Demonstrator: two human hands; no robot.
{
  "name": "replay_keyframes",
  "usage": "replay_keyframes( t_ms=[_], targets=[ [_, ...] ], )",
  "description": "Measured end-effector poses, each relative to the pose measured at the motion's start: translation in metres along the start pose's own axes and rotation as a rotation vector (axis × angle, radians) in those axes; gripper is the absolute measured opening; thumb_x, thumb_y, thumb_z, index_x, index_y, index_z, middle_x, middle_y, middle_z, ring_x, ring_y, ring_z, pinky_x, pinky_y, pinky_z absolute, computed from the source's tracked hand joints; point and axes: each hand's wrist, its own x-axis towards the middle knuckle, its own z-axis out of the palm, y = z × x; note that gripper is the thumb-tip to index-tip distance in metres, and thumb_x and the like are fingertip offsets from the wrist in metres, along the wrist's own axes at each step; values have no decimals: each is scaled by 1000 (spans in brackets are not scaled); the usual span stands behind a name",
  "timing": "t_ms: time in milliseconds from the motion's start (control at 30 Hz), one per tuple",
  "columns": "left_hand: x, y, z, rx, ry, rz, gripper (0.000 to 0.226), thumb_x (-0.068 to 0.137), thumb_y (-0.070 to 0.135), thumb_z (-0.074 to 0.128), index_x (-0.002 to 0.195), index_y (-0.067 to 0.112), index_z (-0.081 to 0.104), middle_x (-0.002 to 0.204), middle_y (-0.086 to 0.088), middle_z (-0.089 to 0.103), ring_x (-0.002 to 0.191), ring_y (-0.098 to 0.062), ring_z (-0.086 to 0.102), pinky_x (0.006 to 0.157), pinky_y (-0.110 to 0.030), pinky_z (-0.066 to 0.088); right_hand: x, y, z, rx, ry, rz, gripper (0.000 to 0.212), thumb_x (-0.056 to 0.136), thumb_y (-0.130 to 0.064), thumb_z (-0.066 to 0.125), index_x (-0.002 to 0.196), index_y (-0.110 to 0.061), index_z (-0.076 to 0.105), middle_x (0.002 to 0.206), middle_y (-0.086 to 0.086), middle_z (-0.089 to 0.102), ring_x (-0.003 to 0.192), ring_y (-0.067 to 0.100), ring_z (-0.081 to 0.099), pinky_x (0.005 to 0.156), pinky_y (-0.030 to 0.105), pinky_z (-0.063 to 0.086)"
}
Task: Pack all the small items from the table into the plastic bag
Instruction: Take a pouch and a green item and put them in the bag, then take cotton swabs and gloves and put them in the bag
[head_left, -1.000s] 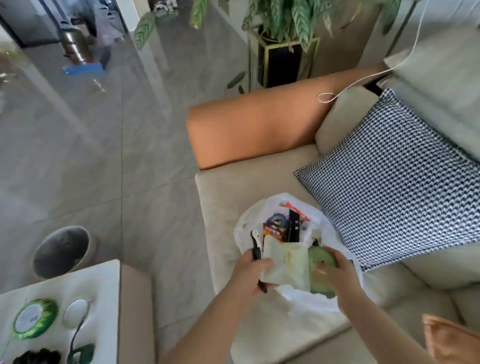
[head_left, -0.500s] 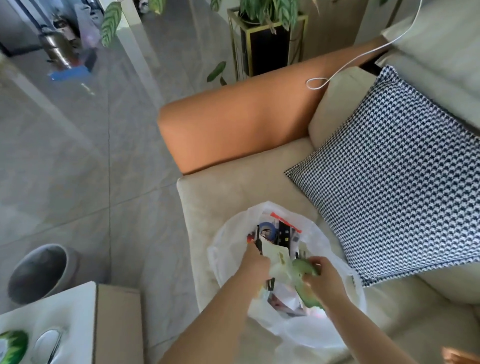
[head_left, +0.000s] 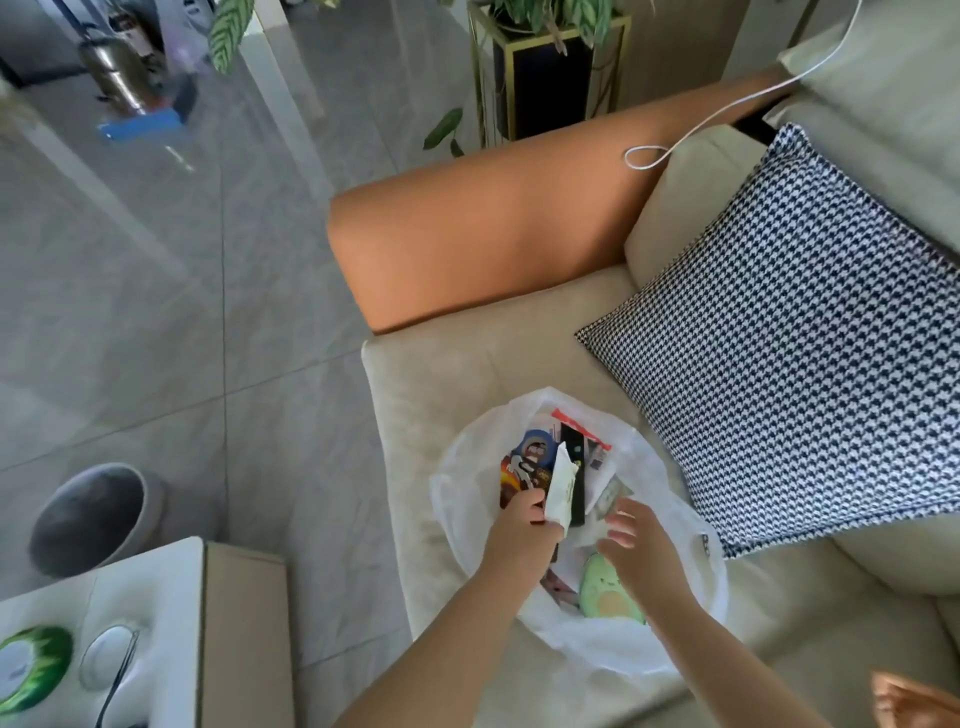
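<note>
Avocado toy (head_left: 605, 595) now dropped inside plastic bag (head_left: 467, 499), right hand (head_left: 636, 545) off

A living room seen from above: a beige sofa (head_left: 519, 374) with an orange leather armrest (head_left: 483, 249) stands on a floor of large grey tiles (head_left: 156, 312) that catch pale streaks of daylight. A houndstooth cushion (head_left: 795, 332) leans against the sofa back, and a white cable (head_left: 727, 106) loops over the armrest. Behind it rises a black, gold-framed planter (head_left: 545, 78) with green leaves spilling out – further back, a metal kettle-like vessel (head_left: 117, 73) on a blue base, blurred. A grey round bin (head_left: 93, 514) stands on the floor beside the corner of a white table (head_left: 171, 597)
</note>
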Motion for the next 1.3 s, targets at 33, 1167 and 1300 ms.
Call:
replay_keyframes(
  t_ms=[33,1167,1300],
  targets=[
    [-7,-3,-2,5,8,-1,47,90,11,50,135,19,44,130,-3,56,112,-18,55,94,-28,46,-6,-3,3,-9,-8,-11,47,84,-2,60,128,-9,45,117,8,60,96,14,54,88,26,43],
    [-305,-489,-274,-38,550,-395,33,96,41,39,113,25,62,121,7,65,113,-13,59,96,-23,44,-353,-30,459,-736,-640,-602,15,89,-23,55,101,-23,65,101,-11,66,98,6,62,88,20,45],
    [-319,-535,-285,-130,590,-478,33,96,38,38,112,22,62,116,1,67,108,-17,61,90,-25,47,-365,-17,501,-809,-713,-659,15,90,-25,54,101,-23,64,105,-10,66,101,5,61,88,21,46]
  ],
)
